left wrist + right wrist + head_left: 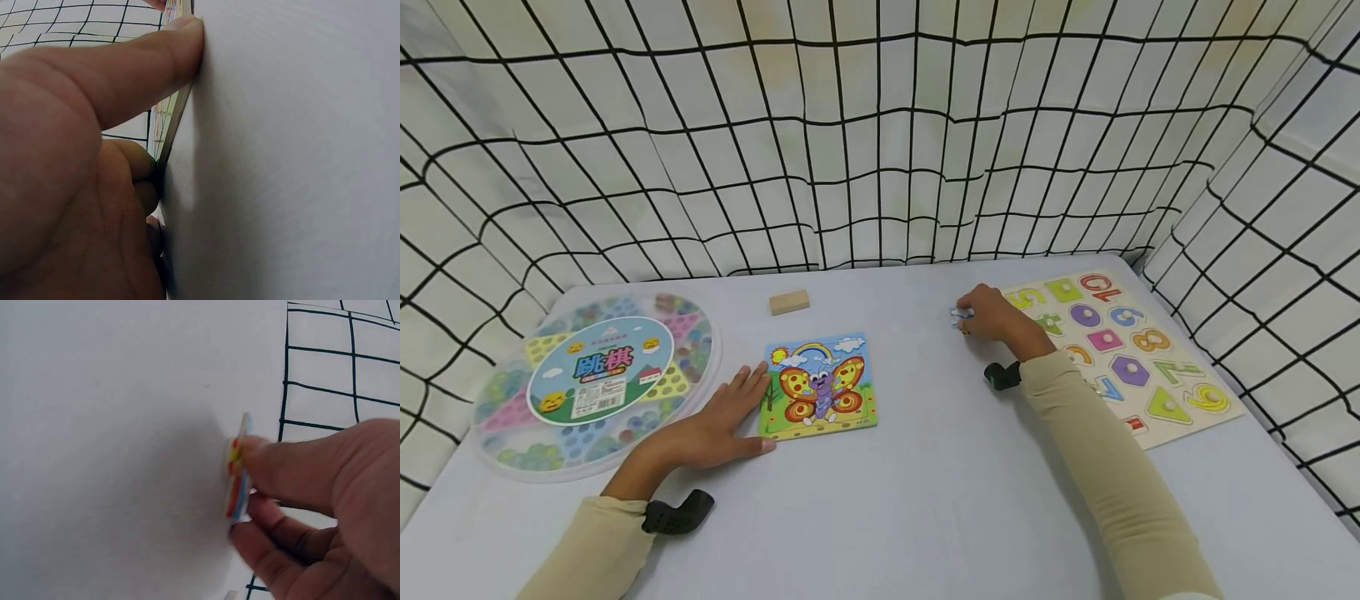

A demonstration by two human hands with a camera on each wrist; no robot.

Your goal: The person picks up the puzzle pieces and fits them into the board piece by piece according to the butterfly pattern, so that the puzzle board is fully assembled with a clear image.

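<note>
A square butterfly jigsaw puzzle (pixel 820 385) lies flat at the middle of the table. My left hand (pixel 722 425) rests at its left side, fingers spread, with fingertips and thumb touching its edge. The left wrist view shows that thumb (pixel 169 53) pressed against the thin edge of the puzzle board (pixel 165 122). Farther right, my right hand (pixel 992 317) pinches a small thin puzzle piece (pixel 237 475) between thumb and fingers, close over the table. Blue, yellow and red show on the piece, which stands on edge in the right wrist view.
On the left is a round, clear-lidded Chinese checkers set (pixel 601 379). A small wooden block (pixel 789 302) lies behind the butterfly puzzle. To the right, partly under the right forearm, sits a number-and-shape peg board (pixel 1150 346). Black netting (pixel 880 171) borders the table's back and sides.
</note>
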